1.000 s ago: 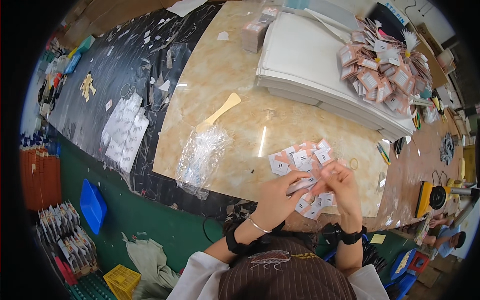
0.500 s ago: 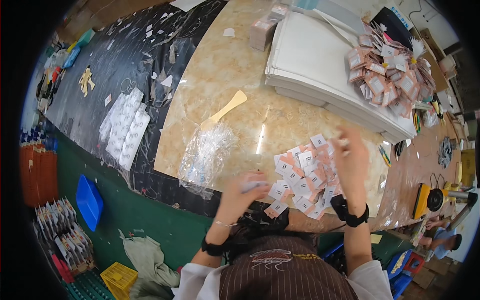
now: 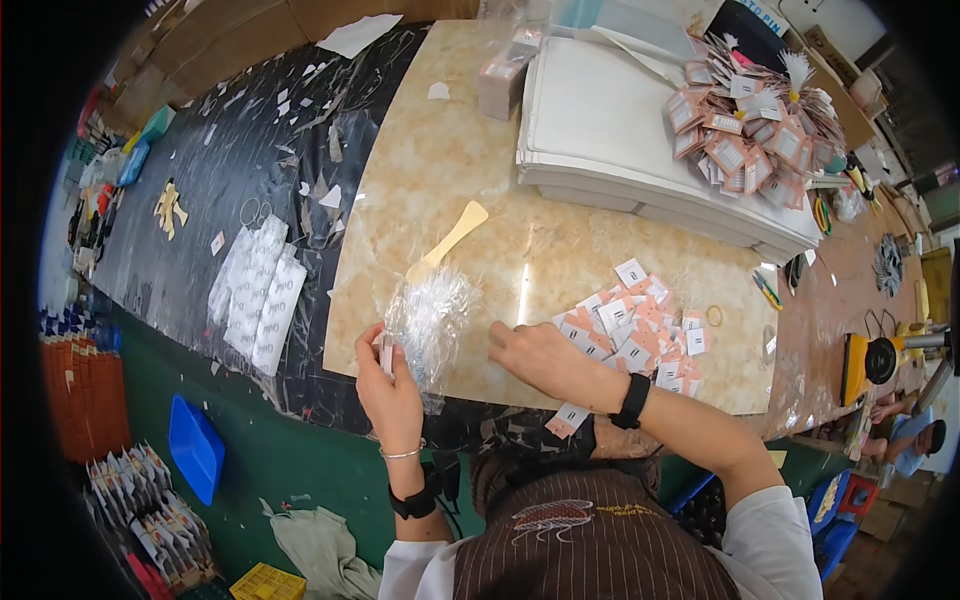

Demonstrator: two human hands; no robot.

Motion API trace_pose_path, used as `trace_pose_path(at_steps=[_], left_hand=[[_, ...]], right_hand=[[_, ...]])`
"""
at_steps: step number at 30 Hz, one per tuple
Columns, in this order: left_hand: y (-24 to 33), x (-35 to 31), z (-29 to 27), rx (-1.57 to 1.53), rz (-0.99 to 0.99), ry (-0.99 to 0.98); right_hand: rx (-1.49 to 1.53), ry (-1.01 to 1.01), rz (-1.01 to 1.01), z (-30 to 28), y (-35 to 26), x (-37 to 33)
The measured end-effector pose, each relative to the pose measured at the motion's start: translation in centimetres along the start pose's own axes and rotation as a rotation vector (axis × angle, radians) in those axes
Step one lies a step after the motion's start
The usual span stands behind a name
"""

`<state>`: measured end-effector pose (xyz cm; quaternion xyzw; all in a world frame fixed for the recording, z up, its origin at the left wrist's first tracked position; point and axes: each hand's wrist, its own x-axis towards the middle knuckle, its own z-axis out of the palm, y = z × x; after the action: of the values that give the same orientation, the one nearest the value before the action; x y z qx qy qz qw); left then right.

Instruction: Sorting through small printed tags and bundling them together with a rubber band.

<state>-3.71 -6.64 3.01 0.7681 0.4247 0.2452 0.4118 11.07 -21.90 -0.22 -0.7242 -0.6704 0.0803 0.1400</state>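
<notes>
My left hand [image 3: 392, 398] is closed around a small stack of cards [image 3: 386, 354], held on edge at the front of the tan table. Right beside it lies a bundle of clear plastic bags [image 3: 432, 315]. Across the gap, my right hand [image 3: 555, 362] reaches leftward with its fingers curled together; what they pinch, if anything, is hidden. Its wrist and forearm cover part of a loose pile of pink-and-white cards [image 3: 625, 325]. One card [image 3: 568, 420] lies at the table's front edge. A thin yellow rubber band [image 3: 714, 316] rests to the right of the pile.
A cream spatula-shaped stick [image 3: 450, 240] lies behind the bags. Tall white sheet stacks [image 3: 610, 110] stand at the back right, topped by bundled tagged cards [image 3: 740, 140]. White printed packets [image 3: 262, 295] lie on the black surface at left. A blue tray [image 3: 196, 448] is below.
My left hand has moved left from the card pile to beside the plastic bags and turned the stack upright. My right hand has swung left from the pile's right side, uncovering the rubber band.
</notes>
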Motion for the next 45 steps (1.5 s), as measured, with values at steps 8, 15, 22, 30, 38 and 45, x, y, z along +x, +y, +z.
trace_pose_path(at_steps=[8,15,22,30,38,45], left_hand=[[0.7,-0.9,1.2,-0.839,-0.26,-0.4],[5.7,-3.4,4.0,-0.944,-0.357,-0.508],[9.2,-5.1,6.0,-0.859,-0.249,-0.432],[8.8,-5.9,6.9,-0.68,-0.044,-0.401],[8.9,-6.2,7.3,-0.428,0.192,-0.435],[8.2,-6.0,8.6,-0.286,0.324,-0.654]], right_hand=[[0.263,0.146,0.31,-4.3,0.0,0.1],[0.946,0.325,0.598,-11.9,-3.5,-3.3],[1.052,0.422,0.729,-9.1,-3.4,-6.0],[1.064,0.465,0.783,-9.0,-2.8,-6.5],[1.524,0.526,0.817,-9.7,-1.6,-7.3],[1.368,0.303,0.954,-9.7,2.5,-10.1]])
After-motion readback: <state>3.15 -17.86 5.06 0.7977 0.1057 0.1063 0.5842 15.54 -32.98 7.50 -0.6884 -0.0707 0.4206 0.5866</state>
